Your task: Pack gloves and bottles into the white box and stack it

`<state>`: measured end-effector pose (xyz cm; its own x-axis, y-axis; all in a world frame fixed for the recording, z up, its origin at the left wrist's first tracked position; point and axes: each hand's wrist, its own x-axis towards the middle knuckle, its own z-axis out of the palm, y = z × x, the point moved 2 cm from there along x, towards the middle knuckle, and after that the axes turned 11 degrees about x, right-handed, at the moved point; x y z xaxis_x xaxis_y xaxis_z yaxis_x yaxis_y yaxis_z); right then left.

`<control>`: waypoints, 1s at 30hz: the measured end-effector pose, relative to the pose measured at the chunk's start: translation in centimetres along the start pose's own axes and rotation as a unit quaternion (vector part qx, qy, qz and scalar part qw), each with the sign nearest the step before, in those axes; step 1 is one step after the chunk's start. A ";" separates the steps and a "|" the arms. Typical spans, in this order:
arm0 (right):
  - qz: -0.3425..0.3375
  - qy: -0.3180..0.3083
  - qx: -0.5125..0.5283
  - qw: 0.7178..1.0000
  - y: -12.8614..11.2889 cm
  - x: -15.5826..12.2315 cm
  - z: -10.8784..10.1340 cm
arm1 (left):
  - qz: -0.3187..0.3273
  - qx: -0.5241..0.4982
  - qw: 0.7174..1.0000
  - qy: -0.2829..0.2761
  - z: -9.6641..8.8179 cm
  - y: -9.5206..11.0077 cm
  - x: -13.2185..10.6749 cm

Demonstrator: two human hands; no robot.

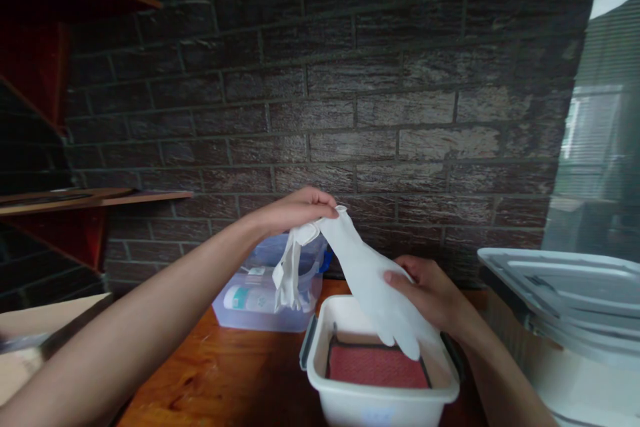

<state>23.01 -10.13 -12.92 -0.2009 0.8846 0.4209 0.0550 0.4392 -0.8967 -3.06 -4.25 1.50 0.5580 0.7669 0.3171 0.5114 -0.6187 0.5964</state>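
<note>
My left hand [300,208] is raised over the wooden table and pinches the cuffs of two white gloves. One glove [374,287] stretches down to the right towards my right hand [433,297], whose fingers close on its middle. The second glove [290,270] hangs limp below my left hand. Under both hands stands a white plastic tub [320,363] with a red pad [377,367] inside it.
A clear lidded box [260,300] holding bottles sits behind the tub on the wooden table [225,373]. A grey-white lid [565,293] lies at the right. Wooden shelves [95,197] are at the left, a dark brick wall [380,93] behind.
</note>
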 end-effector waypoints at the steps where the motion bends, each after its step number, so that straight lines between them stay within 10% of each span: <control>1: -0.002 -0.016 -0.008 1.000 0.0 0.1 0.3 | 0.004 0.002 1.000 -0.004 0.3 0.5 0.1; 10: -0.067 -0.009 0.142 0.988 -2.9 3.6 4.3 | 0.055 -0.049 0.994 -0.077 5.1 3.6 1.1; 19: -0.059 0.153 0.201 0.966 -3.3 4.3 1.0 | 0.015 -0.325 0.945 0.032 5.2 -0.8 1.2; 30: -0.093 0.177 0.197 0.960 -3.2 4.0 -0.6 | 0.031 -0.376 0.892 0.250 8.9 -3.9 -0.3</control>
<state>22.63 -7.88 -8.30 0.1770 0.8249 0.5369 -0.3370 0.5633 -0.7544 0.62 -3.58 -7.44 0.1131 0.8314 0.5441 -0.1987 -0.5176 0.8322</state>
